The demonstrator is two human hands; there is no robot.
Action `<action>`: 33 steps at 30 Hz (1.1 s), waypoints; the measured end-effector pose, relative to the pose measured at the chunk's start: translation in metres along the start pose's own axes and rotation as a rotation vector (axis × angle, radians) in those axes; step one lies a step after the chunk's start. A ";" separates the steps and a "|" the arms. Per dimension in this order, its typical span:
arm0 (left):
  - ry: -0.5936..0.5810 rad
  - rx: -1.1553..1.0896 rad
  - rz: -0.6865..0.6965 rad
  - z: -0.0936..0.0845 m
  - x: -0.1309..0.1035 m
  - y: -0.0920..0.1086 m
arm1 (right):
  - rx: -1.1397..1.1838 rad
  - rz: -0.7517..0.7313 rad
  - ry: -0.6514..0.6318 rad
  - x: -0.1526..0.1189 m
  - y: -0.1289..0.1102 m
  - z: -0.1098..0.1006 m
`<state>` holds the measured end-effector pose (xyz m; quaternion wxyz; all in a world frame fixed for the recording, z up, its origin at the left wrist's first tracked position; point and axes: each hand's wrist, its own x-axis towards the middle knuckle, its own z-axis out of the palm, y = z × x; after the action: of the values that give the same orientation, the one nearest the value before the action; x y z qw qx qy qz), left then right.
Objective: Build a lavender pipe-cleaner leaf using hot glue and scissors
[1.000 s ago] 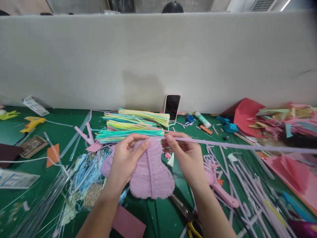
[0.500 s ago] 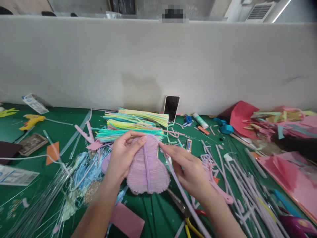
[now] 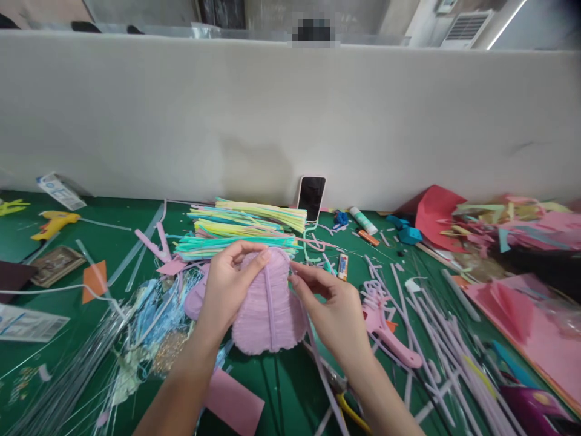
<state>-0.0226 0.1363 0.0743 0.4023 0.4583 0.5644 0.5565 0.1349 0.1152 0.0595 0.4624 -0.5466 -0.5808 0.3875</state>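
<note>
While the left hand clamps the upper left edge of a fuzzy lilac panel, its thumb lying across the front, the right hand pinches thumb and fingers together at the panel's upper right edge. The panel is in the centre, upright before the wearer, ribbed crosswise and broader at the bottom, with one raised strip down its middle. A long lilac stem slants down from beneath the right hand; it seems to be caught in that pinch, though the fingertips hide the exact spot.

Below, on a green counter, scissors with yellow on the handles lie partly covered by the right forearm, and a pink card lies near the left forearm. Behind the hands are bundles of yellow, blue and green stems, and a phone leans against a pale partition. A yellow glue gun lies far left; a pink-handled tool lies right of the right hand, near loose lilac stems.
</note>
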 end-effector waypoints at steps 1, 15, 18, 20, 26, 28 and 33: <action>0.009 0.015 0.016 0.001 0.000 0.000 | -0.015 0.005 0.017 -0.001 -0.001 0.002; 0.023 0.022 0.030 0.000 0.000 -0.003 | -0.250 -0.206 0.108 -0.021 0.009 0.019; 0.022 0.026 0.031 0.000 0.000 -0.003 | -0.318 -0.232 0.162 -0.022 0.010 0.020; 0.025 0.036 0.039 -0.001 0.000 -0.003 | -0.358 -0.271 0.208 -0.023 0.010 0.022; 0.021 0.034 0.062 0.000 -0.001 -0.002 | -0.416 -0.311 0.230 -0.026 0.012 0.023; 0.025 0.038 0.077 0.000 0.000 -0.002 | -0.382 -0.273 0.197 -0.026 0.010 0.022; 0.031 0.055 0.112 -0.001 0.001 -0.005 | -0.295 -0.176 0.164 -0.027 0.004 0.020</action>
<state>-0.0240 0.1374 0.0690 0.3489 0.4912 0.5590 0.5696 0.1167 0.0897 0.0469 0.4549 -0.5853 -0.6373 0.2104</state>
